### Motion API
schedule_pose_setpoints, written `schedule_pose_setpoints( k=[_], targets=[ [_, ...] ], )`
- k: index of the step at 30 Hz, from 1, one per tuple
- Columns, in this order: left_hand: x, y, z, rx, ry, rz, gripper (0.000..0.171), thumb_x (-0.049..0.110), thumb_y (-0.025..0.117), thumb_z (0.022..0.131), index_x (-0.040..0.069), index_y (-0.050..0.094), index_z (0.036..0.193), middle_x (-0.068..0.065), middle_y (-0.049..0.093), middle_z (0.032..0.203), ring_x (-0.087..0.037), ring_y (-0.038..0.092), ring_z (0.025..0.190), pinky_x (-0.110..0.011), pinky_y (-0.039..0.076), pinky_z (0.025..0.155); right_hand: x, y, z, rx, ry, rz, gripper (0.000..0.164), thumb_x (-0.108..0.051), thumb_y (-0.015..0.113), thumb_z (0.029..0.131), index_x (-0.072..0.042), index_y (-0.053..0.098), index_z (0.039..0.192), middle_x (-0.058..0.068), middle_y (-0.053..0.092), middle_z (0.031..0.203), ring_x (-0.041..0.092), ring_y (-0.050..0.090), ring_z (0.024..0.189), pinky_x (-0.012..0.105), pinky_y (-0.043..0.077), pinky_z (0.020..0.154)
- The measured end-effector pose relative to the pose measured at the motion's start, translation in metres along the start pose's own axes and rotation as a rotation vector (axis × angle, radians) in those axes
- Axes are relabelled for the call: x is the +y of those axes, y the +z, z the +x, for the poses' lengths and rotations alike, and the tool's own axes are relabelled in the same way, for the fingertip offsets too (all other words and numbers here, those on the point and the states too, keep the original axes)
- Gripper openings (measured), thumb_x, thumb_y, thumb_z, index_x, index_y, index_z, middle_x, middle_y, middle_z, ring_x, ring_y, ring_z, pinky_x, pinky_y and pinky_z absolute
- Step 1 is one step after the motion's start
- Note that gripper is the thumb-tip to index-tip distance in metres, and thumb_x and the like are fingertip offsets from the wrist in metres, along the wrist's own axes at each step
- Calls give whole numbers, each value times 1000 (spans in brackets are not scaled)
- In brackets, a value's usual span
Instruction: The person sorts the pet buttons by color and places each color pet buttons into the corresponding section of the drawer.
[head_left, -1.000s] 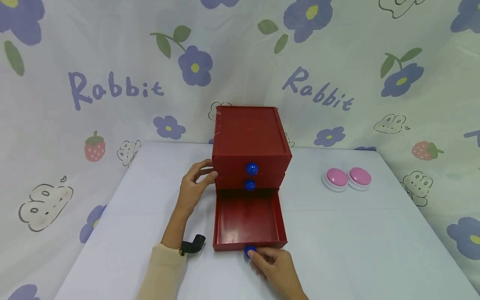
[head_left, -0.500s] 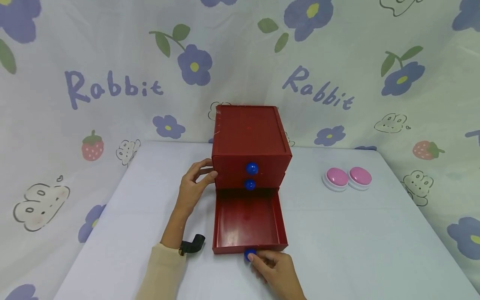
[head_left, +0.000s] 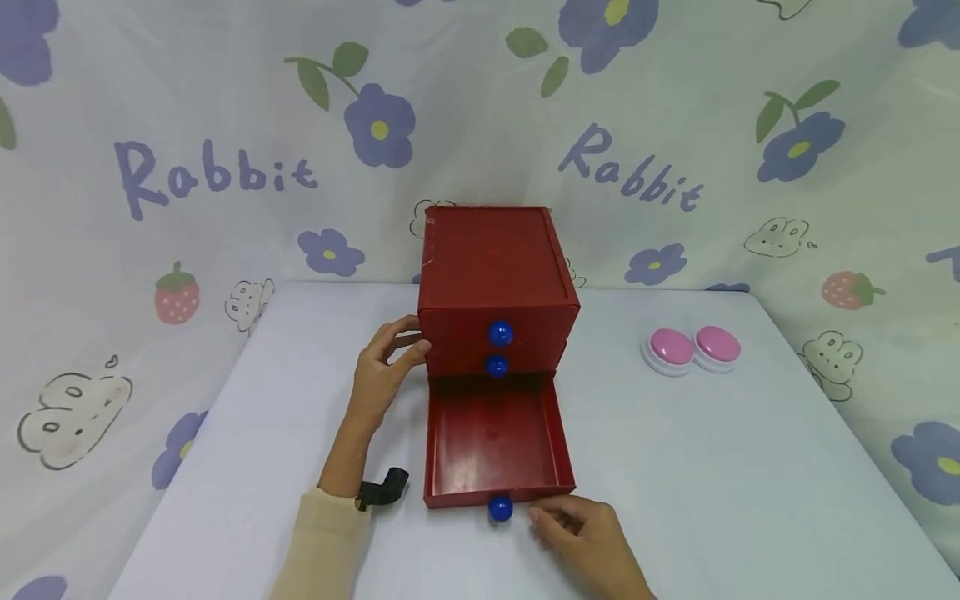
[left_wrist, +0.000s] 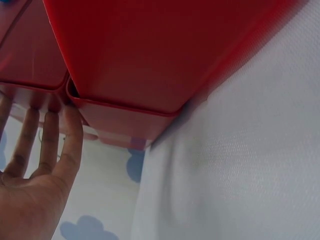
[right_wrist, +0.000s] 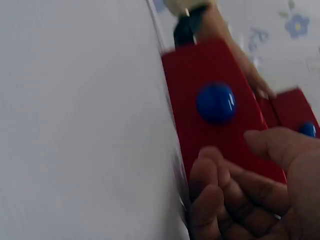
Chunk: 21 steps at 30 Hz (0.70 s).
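Observation:
A red drawer cabinet (head_left: 491, 262) with blue ball knobs stands at the middle of the table. Its bottom drawer (head_left: 491, 442) is pulled out and bare inside, while the upper drawers are closed. My left hand (head_left: 381, 371) touches the cabinet's left side, its fingers stretched out along the red wall; the left wrist view shows the hand (left_wrist: 47, 165) with fingertips at that wall. Just right of the bottom drawer's knob (head_left: 500, 509), my right hand (head_left: 588, 533) is apart from it, fingers loosely curled. In the right wrist view nothing lies between thumb and fingers beside the knob (right_wrist: 216, 103).
Two pink push buttons (head_left: 693, 347) on white bases sit side by side at the right of the table. A black wrist-worn piece (head_left: 384, 487) sticks out from the left wrist. Behind the table (head_left: 697, 483) hangs a flowered curtain (head_left: 480, 100).
My right hand has let go of the bottom drawer's knob and moved right. The drawer came out slightly farther before that. The left hand stays on the cabinet's side.

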<state>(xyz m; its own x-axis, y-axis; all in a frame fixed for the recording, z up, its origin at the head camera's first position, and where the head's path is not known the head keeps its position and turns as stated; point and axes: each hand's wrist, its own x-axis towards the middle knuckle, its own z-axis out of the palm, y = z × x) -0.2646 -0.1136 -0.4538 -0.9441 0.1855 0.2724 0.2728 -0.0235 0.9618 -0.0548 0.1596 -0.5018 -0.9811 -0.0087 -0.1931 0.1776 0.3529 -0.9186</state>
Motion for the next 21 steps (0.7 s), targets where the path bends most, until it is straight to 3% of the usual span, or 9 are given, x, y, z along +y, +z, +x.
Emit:
schedule_pose_setpoints(
  k=[5, 7, 10, 12, 14, 18, 21],
  targets=[
    [-6, -3, 3, -7, 17, 5, 46, 15, 70, 96, 14, 58, 140, -5, 55, 134, -24, 57, 119, -30, 56, 89, 7, -45, 13, 207, -143, -44, 6, -21, 79, 88, -16, 78, 88, -6, 67, 71, 14, 62, 67, 24, 54, 61],
    [-6, -4, 3, -4, 25, 3, 45, 16, 70, 95, 14, 58, 139, -5, 55, 134, -24, 58, 118, -30, 57, 89, 5, -64, 23, 248, -233, -87, 13, -21, 83, 84, -15, 78, 95, -8, 67, 75, 14, 63, 69, 26, 55, 62],
    [-7, -5, 0, -4, 19, 7, 46, 16, 70, 96, 14, 58, 139, -5, 54, 134, -23, 57, 118, -31, 57, 88, 1, -88, 39, 172, -321, -153, 27, -25, 83, 84, -13, 75, 107, -8, 68, 86, 14, 63, 78, 28, 56, 70],
    [-5, -5, -2, -11, 7, 10, 46, 15, 70, 96, 14, 57, 140, -6, 54, 134, -24, 57, 119, -31, 57, 89, 0, -101, 47, 102, -334, -177, 29, -27, 80, 87, -13, 74, 111, -8, 69, 91, 15, 64, 82, 30, 55, 72],
    [-1, -4, -5, -20, 7, 17, 46, 13, 68, 97, 12, 56, 141, -7, 53, 135, -24, 57, 120, -31, 57, 89, -1, -109, 53, 81, -319, -189, 27, -28, 76, 91, -12, 74, 112, -6, 71, 95, 14, 66, 85, 31, 56, 73],
    [10, 1, -8, -25, 29, 19, 45, 10, 67, 97, 7, 55, 141, -8, 53, 134, -27, 56, 119, -32, 57, 89, 0, -112, 62, 132, -260, -207, 27, -35, 72, 93, -15, 75, 110, -2, 73, 95, 14, 68, 84, 29, 56, 71],
    [16, 4, -7, -20, 45, 17, 44, 9, 67, 97, 6, 56, 139, -9, 54, 133, -26, 57, 119, -31, 57, 88, 1, -106, 63, 78, -226, -215, 26, -38, 72, 93, -17, 76, 107, -1, 72, 88, 17, 67, 80, 28, 54, 66]
  ],
)
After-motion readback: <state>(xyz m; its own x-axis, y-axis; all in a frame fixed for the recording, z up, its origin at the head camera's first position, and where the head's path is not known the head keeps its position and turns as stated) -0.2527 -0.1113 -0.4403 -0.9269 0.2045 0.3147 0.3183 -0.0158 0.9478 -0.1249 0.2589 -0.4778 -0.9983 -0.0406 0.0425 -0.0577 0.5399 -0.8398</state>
